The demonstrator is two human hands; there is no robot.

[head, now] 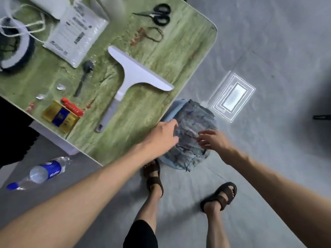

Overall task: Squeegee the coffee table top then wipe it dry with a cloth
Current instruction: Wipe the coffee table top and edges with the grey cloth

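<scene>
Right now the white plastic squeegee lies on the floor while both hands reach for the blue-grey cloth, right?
No: the head view shows the white squeegee on the green marbled table top. Left hand and right hand reach for the cloth.

Glossy green table (161,56), white plastic squeegee (136,72), frayed cloth (195,119).
</scene>
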